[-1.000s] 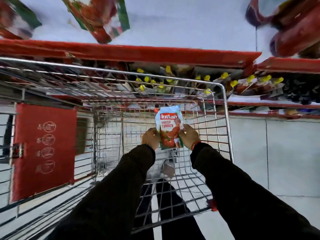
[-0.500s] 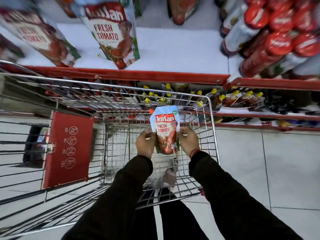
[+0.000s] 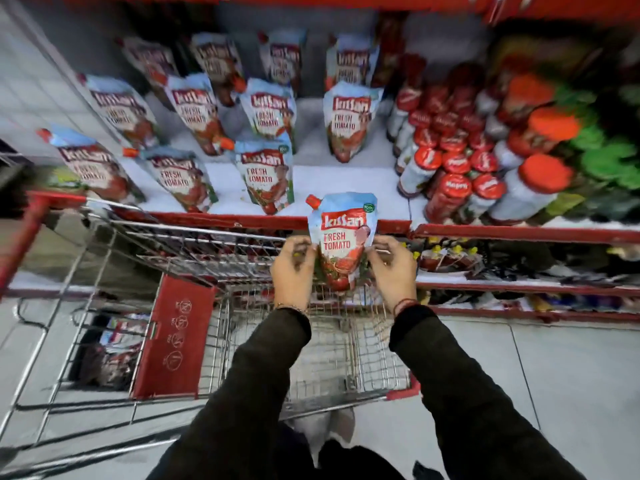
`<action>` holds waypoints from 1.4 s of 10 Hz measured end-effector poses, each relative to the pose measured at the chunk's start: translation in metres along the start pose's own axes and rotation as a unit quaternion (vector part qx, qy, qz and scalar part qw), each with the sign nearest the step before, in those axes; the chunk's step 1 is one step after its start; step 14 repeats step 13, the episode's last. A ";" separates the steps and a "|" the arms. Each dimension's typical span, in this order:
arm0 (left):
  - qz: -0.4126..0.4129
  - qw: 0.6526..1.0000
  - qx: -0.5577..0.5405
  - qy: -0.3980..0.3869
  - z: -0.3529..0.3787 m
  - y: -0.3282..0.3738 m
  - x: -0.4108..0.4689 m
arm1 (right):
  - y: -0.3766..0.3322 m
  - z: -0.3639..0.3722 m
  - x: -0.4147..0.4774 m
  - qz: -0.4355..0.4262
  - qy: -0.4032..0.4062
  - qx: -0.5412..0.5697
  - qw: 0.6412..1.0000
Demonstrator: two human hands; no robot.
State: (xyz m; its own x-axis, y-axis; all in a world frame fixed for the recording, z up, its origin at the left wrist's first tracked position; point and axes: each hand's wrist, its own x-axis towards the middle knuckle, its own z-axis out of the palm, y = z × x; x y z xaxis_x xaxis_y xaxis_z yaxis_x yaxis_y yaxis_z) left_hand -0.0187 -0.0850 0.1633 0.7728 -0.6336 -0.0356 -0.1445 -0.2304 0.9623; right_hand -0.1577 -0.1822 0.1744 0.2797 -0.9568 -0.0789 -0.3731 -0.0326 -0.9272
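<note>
Both hands, left hand [image 3: 293,271] and right hand [image 3: 393,270], are pinching an upright Kissan "Fresh Tomato" pouch [image 3: 341,242] (blue, red-capped) above the shopping cart [image 3: 322,362].

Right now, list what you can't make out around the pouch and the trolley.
- Head view: the lower sides of the held tomato pouch are covered by the left hand and right hand.
- Head view: small print on the pouch is too fine to read.
- Head view: bottles and green items on the shelf are blurred; labels unreadable.
- Head view: the trolley is cut off by the left edge.
</note>
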 end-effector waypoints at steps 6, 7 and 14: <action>0.029 0.998 0.023 0.051 0.054 0.053 0.113 | -0.040 0.001 0.120 0.014 0.018 0.058 0.998; 0.018 0.999 0.021 0.041 0.055 0.047 0.116 | -0.036 0.001 0.122 0.010 0.010 0.036 0.999; 0.207 0.971 0.068 0.097 0.038 0.081 0.080 | -0.071 -0.075 0.083 -0.092 0.081 0.105 0.987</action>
